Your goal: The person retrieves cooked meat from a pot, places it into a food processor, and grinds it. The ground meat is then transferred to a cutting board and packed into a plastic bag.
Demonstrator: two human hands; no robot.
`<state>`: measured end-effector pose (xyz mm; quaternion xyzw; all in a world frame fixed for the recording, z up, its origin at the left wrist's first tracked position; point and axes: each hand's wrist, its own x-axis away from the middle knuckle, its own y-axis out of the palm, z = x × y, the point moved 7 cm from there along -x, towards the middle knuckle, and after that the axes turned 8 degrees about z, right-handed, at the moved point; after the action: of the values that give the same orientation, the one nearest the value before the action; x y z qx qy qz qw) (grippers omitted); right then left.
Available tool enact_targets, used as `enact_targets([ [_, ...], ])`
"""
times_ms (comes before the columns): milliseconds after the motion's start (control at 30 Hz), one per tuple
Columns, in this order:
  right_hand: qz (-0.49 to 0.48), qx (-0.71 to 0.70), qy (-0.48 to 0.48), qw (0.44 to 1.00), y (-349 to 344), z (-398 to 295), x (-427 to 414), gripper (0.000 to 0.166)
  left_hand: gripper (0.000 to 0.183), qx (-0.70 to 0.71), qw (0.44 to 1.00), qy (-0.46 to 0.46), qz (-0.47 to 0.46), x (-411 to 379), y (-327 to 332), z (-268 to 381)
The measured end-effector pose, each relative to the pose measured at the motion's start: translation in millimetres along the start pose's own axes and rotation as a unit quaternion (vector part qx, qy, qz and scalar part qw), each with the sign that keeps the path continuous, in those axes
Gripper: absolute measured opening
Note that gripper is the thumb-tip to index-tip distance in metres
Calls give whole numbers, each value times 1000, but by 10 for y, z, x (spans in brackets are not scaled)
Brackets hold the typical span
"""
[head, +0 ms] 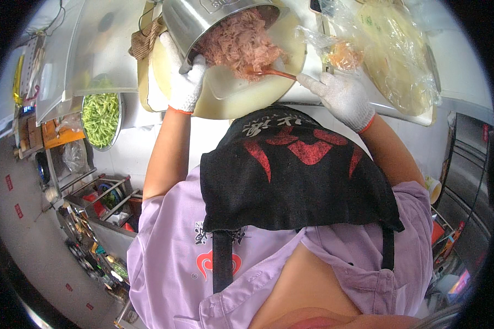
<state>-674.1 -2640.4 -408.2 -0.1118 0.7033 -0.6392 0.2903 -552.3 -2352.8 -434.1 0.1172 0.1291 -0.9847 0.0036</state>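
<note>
A stainless-steel pot (185, 24) lies tipped, its mouth towards me, over a round pale cutting board (208, 110). Pinkish shredded or minced meat (247, 41) fills the mouth and spills out at the lower right. My left hand (186, 84), in a white knit glove, grips the pot at its lower left rim. In my right hand (343, 96), gloved the same way, is the handle of a reddish-brown spoon (279, 73), whose head is at the meat. Beneath the meat, a clear plastic container (226, 88) shows faintly on the board.
To the right, a clear plastic bag (395, 53) covers something pale yellow; a smaller bag (343, 55) holds something orange. A brown cloth (146, 41) hangs left of the pot. Shredded green vegetable (101, 119) fills a metal bowl at left, beside a translucent panel (103, 53).
</note>
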Motion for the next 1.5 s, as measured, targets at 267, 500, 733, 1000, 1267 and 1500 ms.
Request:
enact_targets([
  [267,5,-88,3,996,-566,59,-286,44,67,3,994,92,56,-5,-146,185],
  [500,-33,13,23,999,-207,-5,-51,41,89,-129,973,177,70,27,-202,238],
  [733,132,-124,28,983,-584,21,-549,39,81,2,997,50,65,62,-181,117],
  [1000,71,-70,72,992,138,64,-1159,43,76,75,995,22,58,90,-86,268],
  [1267,21,-48,-28,998,225,28,-394,47,81,-98,988,93,76,105,-163,245],
  [1500,90,-55,36,994,-187,132,-444,47,84,-176,976,106,72,127,-182,176],
])
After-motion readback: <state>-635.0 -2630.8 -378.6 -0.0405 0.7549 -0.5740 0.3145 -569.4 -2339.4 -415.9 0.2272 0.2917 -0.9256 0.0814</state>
